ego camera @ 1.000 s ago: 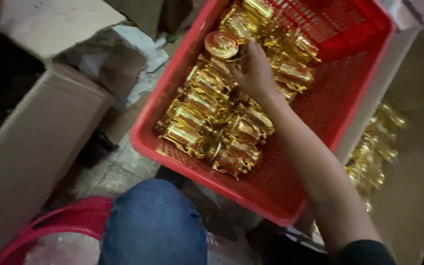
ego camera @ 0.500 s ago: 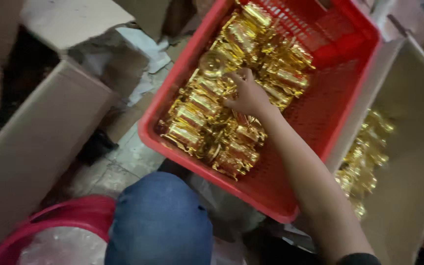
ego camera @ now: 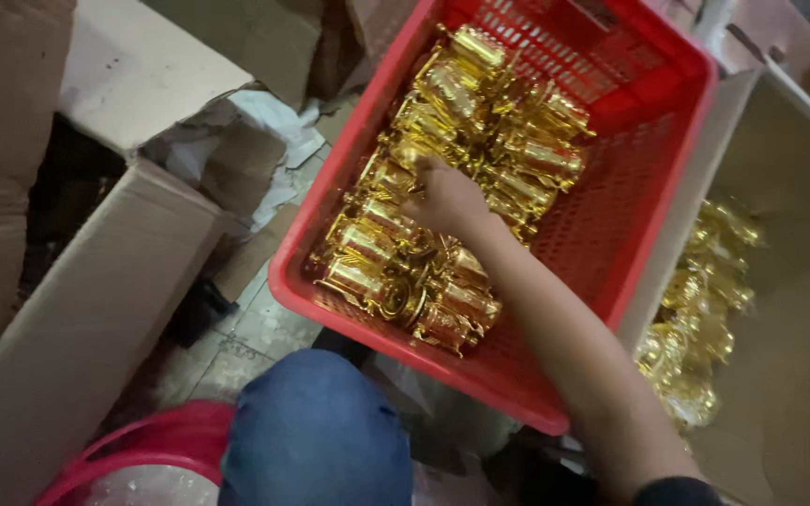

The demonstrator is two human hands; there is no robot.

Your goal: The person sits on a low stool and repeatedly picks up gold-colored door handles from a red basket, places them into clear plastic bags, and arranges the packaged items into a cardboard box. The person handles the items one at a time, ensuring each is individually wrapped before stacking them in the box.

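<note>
My right hand (ego camera: 447, 199) reaches down into a red plastic crate (ego camera: 611, 239) and sits among rows of shiny gold plastic pieces (ego camera: 503, 122). Its fingers curl down around one gold piece (ego camera: 403, 159) at the left side of the pile, touching its neighbours. More gold pieces (ego camera: 396, 281) lie nearer to me in the crate. The crate's right half shows bare mesh. My left hand is out of sight.
A cardboard box (ego camera: 799, 187) to the right holds more gold pieces (ego camera: 705, 309). Another long cardboard box (ego camera: 96, 309) lies at the left, with crumpled white paper (ego camera: 269, 122) behind it. My knee in blue jeans (ego camera: 316, 431) and a red basin (ego camera: 142, 445) are below.
My right hand held a round gold piece above the pile, then brought it down and toward me. Now it is pressed in among the pieces at the pile's left side.
</note>
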